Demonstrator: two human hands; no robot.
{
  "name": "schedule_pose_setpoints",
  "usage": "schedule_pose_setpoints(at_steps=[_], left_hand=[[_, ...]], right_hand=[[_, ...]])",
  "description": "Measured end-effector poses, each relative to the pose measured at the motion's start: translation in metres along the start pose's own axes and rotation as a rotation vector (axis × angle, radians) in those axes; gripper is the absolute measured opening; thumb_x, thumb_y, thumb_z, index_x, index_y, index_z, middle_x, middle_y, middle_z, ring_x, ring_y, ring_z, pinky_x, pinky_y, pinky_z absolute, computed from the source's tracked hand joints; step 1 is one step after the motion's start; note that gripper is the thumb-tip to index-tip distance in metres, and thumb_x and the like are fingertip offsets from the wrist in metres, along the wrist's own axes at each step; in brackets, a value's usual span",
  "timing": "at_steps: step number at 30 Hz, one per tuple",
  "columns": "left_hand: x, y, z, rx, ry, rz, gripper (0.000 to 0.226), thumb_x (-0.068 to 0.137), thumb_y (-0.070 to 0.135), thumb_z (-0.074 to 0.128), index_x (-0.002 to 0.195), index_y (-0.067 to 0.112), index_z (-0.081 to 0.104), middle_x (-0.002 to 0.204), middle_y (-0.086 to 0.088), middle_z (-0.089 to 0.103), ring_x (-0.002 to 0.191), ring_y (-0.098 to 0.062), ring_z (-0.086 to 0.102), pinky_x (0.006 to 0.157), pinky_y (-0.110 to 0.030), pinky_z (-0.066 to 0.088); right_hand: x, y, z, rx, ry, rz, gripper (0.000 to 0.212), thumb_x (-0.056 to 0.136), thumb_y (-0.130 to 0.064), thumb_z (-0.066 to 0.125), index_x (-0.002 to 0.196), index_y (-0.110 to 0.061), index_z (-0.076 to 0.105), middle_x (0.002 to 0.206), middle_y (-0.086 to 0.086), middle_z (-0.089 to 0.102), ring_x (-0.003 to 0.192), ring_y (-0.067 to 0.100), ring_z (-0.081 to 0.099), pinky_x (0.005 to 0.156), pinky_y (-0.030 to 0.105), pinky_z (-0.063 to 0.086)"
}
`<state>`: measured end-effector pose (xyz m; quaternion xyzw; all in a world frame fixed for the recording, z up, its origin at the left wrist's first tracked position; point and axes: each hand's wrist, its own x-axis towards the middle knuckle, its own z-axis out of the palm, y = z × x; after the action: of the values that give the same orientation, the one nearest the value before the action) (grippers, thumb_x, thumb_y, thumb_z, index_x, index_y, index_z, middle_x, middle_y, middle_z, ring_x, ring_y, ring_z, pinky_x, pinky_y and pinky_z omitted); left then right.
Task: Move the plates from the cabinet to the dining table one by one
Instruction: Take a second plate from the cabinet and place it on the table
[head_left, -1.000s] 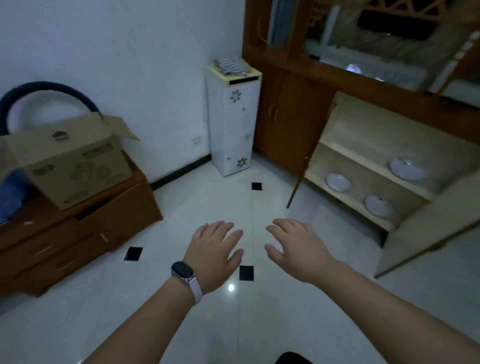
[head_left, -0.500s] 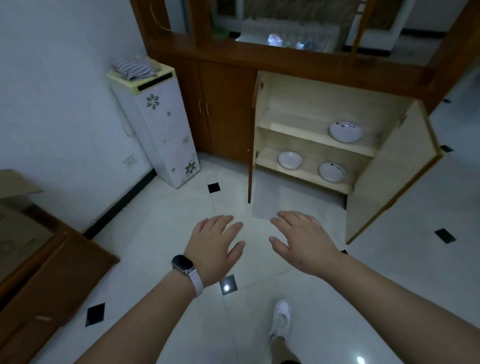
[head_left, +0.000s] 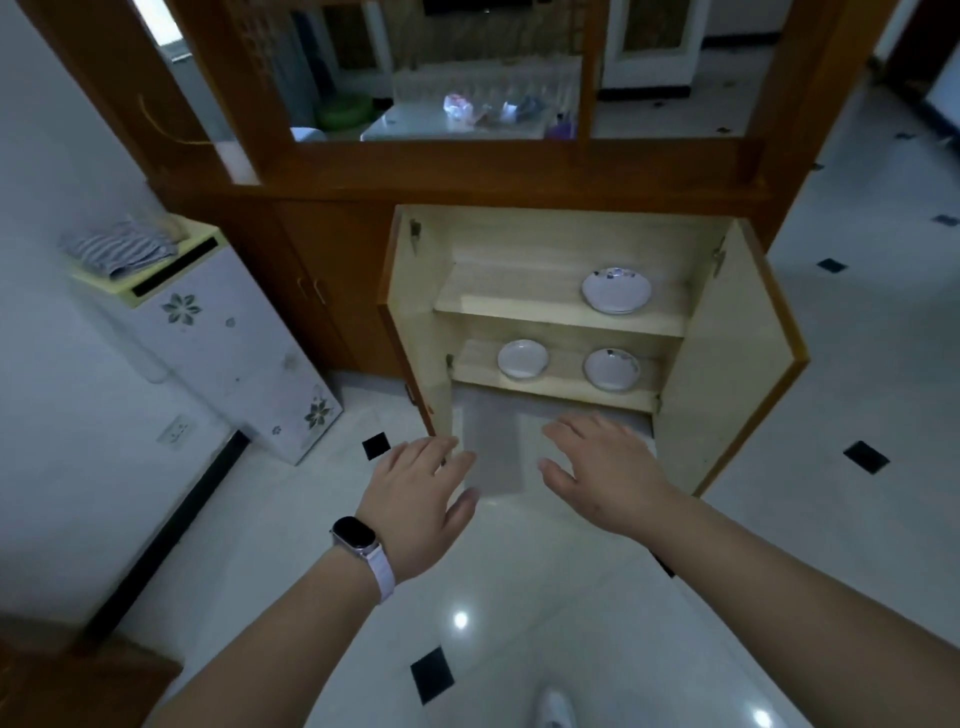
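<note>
Hands in front of the open cabinet (head_left: 545, 234), both empty

My left hand (head_left: 415, 499) and right hand (head_left: 602, 467) hang above the floor, fingers spread and relaxed, holding nothing. Inside wait the upper plate (head_left: 616, 290), the lower left plate (head_left: 522, 358) and the lower right plate (head_left: 611, 368). I judge them stiff, smooth and breakable, so I would grip one by its rim.

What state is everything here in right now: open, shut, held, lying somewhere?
Cabinet: both doors open.
Top plate: lying on the upper shelf.
Left plate: lying on the lower shelf.
Right plate: same shelf, apart from the left one.
Left hand: open, empty.
Right hand: open, empty.
Side doors: shut.
Cloth: folded.
</note>
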<state>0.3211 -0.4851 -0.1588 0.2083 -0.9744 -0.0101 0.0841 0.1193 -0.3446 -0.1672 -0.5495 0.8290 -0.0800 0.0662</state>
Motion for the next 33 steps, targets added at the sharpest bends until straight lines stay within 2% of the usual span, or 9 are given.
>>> schedule_pose_setpoints(at_steps=[3, 12, 20, 27, 30, 33], left_hand=[[0.034, 0.005, 0.006, 0.005, -0.012, 0.04, 0.043, 0.09, 0.046, 0.042, 0.118, 0.021, 0.063, 0.119, -0.007, 0.065, 0.107, -0.029, 0.061, 0.092, -0.042, 0.046], [0.126, -0.002, 0.038, -0.054, -0.02, 0.158, 0.043, 0.088, 0.045, 0.044, 0.117, 0.02, 0.065, 0.117, -0.005, 0.065, 0.106, -0.028, 0.06, 0.089, -0.039, 0.045], [0.238, -0.042, 0.077, -0.114, -0.059, 0.278, 0.042, 0.085, 0.045, 0.044, 0.112, 0.018, 0.064, 0.113, -0.007, 0.066, 0.098, -0.028, 0.062, 0.083, -0.04, 0.05], [0.349, -0.102, 0.106, -0.189, -0.128, 0.221, 0.048, 0.084, 0.046, 0.043, 0.116, 0.019, 0.067, 0.117, -0.008, 0.067, 0.1, -0.031, 0.064, 0.084, -0.042, 0.05], [0.393, -0.122, 0.121, -0.263, -0.159, 0.23, 0.053, 0.085, 0.048, 0.039, 0.121, 0.02, 0.066, 0.126, -0.008, 0.063, 0.11, -0.031, 0.06, 0.089, -0.04, 0.044], [0.427, -0.129, 0.125, -0.257, -0.112, 0.315, 0.047, 0.084, 0.047, 0.043, 0.114, 0.021, 0.068, 0.118, -0.006, 0.066, 0.105, -0.027, 0.061, 0.086, -0.041, 0.047]], right_hand=[[0.006, 0.024, -0.005, 0.037, 0.042, 0.053, 0.066, 0.085, -0.057, 0.027, 0.129, -0.019, 0.058, 0.133, 0.001, 0.057, 0.122, 0.023, 0.05, 0.099, 0.038, 0.037], [0.044, 0.076, -0.004, 0.055, 0.021, 0.169, 0.063, 0.087, -0.057, 0.029, 0.125, -0.018, 0.059, 0.13, 0.003, 0.058, 0.121, 0.025, 0.05, 0.102, 0.041, 0.04], [0.125, 0.114, -0.011, 0.055, 0.022, 0.295, 0.076, 0.082, -0.06, 0.016, 0.133, -0.019, 0.054, 0.142, 0.003, 0.049, 0.131, 0.023, 0.042, 0.108, 0.037, 0.029], [0.223, 0.139, -0.011, 0.04, 0.025, 0.423, 0.069, 0.084, -0.058, 0.022, 0.131, -0.02, 0.055, 0.139, 0.001, 0.052, 0.129, 0.024, 0.045, 0.106, 0.037, 0.031], [0.26, 0.148, -0.012, 0.038, 0.07, 0.491, 0.064, 0.084, -0.056, 0.028, 0.126, -0.019, 0.059, 0.132, 0.002, 0.058, 0.124, 0.025, 0.05, 0.101, 0.038, 0.036], [0.281, 0.158, -0.015, 0.012, 0.09, 0.531, 0.057, 0.086, -0.053, 0.033, 0.121, -0.018, 0.06, 0.124, 0.003, 0.061, 0.116, 0.026, 0.054, 0.096, 0.036, 0.039]])
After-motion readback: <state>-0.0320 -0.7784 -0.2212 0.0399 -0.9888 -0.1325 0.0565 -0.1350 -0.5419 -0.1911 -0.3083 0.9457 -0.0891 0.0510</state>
